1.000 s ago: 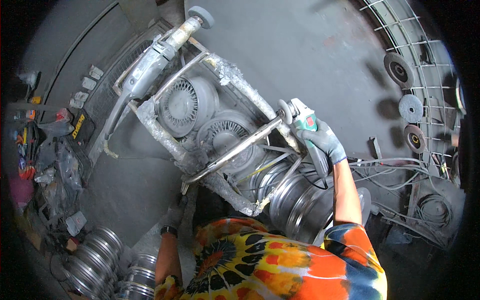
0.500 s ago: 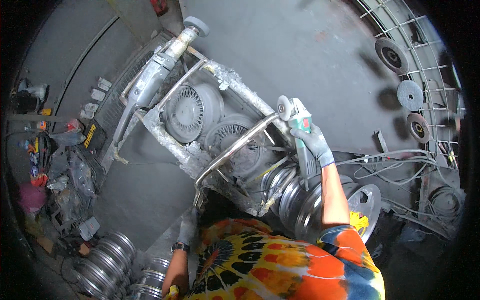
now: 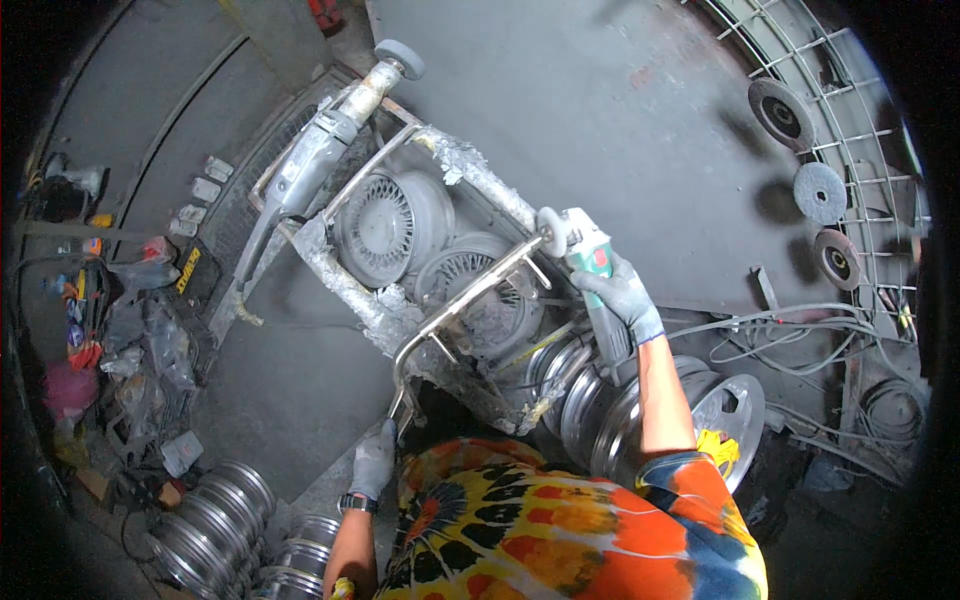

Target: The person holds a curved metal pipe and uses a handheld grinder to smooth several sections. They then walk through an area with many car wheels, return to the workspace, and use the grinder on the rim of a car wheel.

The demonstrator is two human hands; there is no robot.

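Note:
My gloved right hand (image 3: 625, 300) is shut on a green-and-silver angle grinder (image 3: 595, 262). The grinder's wheel (image 3: 552, 232) is against or very close to the upper end of a bent shiny metal tube (image 3: 468, 295); I cannot tell if it touches. Low in the picture, my gloved left hand (image 3: 375, 460) grips the tube's near end. The tube lies over a crusted metal frame (image 3: 330, 260), inside which two grey spoked wheels (image 3: 385, 225) sit. A long grey power tool with a disc (image 3: 310, 160) rests along the frame's upper left side.
Steel rims stand at right (image 3: 625, 400) and lower left (image 3: 215, 520). Cables (image 3: 760, 320) and a wire grid with hanging discs (image 3: 780, 112) are at right. Tools and plastic bags (image 3: 150, 340) lie at left. A large grey panel (image 3: 580, 110) fills the upper middle.
My left hand and the tube's near end have shifted right from a second ago, changing the tube's angle. The grinder has moved slightly left, still in my right hand. The view has shifted a little.

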